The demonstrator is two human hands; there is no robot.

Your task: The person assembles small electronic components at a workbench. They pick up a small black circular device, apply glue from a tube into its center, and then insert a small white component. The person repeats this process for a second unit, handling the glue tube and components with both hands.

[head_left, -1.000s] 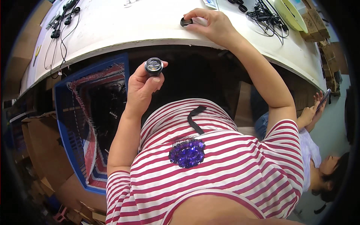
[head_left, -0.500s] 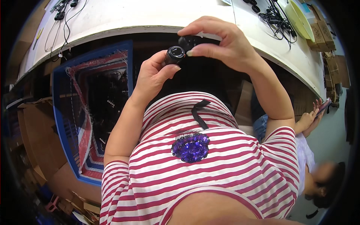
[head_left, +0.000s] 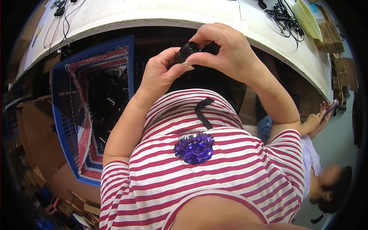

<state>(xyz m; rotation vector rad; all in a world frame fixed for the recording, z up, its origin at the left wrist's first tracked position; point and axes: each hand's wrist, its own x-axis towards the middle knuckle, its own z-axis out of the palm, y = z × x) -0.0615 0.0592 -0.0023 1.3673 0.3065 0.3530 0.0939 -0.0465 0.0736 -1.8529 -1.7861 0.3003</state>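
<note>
A short black cylinder (head_left: 185, 53) with a glossy, hollow-looking end is held up in front of the white table's edge. My left hand (head_left: 158, 74) is closed round its lower part, thumb along the near side. Thumb and index finger of my right hand (head_left: 230, 50) curve about the cylinder's glossy end, fingertips at its rim. Whether a separate black piece sits inside the right hand's grip cannot be made out against the dark gap behind.
The white table (head_left: 153, 13) bears black cables (head_left: 285, 17) and a pale yellow basin (head_left: 308, 19) at right. A lined blue crate (head_left: 61, 115) with black parts stands at left, by cardboard boxes (head_left: 40, 134). Another person (head_left: 312, 153) at right holds a phone.
My right hand has moved to the cylinder's end, and the black piece seen in its fingers no longer shows separately. The cylinder, in my left hand, has tilted and shifted slightly right.
</note>
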